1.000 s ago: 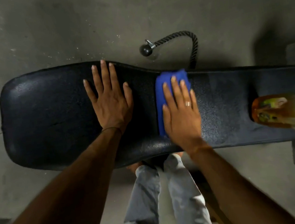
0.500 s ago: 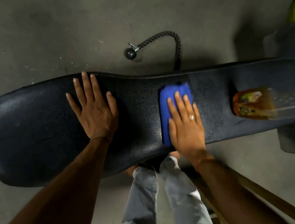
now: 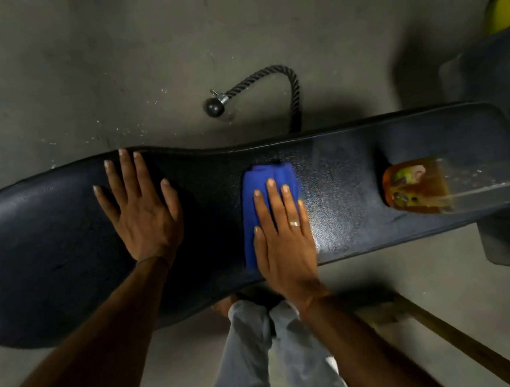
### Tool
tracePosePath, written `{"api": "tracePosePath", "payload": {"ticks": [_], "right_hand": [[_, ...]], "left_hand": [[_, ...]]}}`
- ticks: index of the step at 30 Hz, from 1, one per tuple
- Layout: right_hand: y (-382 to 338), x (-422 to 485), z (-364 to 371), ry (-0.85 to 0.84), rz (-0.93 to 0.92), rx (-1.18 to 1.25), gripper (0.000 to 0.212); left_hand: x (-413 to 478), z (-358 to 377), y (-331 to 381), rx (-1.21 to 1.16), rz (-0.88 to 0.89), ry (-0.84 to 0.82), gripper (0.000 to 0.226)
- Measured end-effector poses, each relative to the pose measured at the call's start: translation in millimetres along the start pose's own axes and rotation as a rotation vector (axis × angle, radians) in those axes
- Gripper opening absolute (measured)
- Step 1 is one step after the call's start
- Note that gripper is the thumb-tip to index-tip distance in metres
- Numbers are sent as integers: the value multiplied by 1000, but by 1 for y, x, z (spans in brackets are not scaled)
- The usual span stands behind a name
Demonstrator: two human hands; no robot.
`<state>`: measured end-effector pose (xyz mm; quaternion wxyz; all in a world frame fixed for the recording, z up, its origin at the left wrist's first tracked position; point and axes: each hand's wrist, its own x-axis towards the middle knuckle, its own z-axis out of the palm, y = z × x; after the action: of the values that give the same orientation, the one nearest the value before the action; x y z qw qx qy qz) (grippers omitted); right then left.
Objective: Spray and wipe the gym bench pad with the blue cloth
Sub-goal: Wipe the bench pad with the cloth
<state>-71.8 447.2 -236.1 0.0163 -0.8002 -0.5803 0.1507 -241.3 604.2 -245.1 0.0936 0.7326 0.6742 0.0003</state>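
A long black gym bench pad [image 3: 44,245] runs across the view. My right hand [image 3: 282,241] lies flat on a folded blue cloth [image 3: 251,200] near the pad's middle, pressing it onto the surface. My left hand [image 3: 142,213] rests flat with fingers spread on the wider left part of the pad, holding nothing. A clear spray bottle with amber liquid [image 3: 420,187] lies on its side on the pad's right end. The pad just right of the cloth looks shiny and wet.
A black rope handle with a ball end [image 3: 282,84] lies on the concrete floor behind the bench. A dark bulky object [image 3: 504,92] and something yellow [image 3: 507,8] sit at the right. A wooden bar [image 3: 458,338] runs along the floor near my legs [image 3: 277,361].
My right hand has drawn the blue cloth from the pad's far edge back toward its near edge. The view has shifted, so more of the bench's right end shows. My left hand stays planted.
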Motion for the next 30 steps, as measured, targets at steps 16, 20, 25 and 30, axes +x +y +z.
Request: {"api": "tracePosePath", "payload": {"ticks": [16,20,25,30], "right_hand": [[13,-11,-4,-9,-270,304,57],[32,-6,-28,37,-136,700,40],[61,-34,-57,358,384,886,29],[87,-53,-80,676,728,959,20]], "left_hand": [[-1,-5,12,54,58,-74,62],[4,-26,24,-28,105,-155,63],[-37,-41,76,-9,678,-332,90],[-63,-21,88,259,827,-380,82]]}}
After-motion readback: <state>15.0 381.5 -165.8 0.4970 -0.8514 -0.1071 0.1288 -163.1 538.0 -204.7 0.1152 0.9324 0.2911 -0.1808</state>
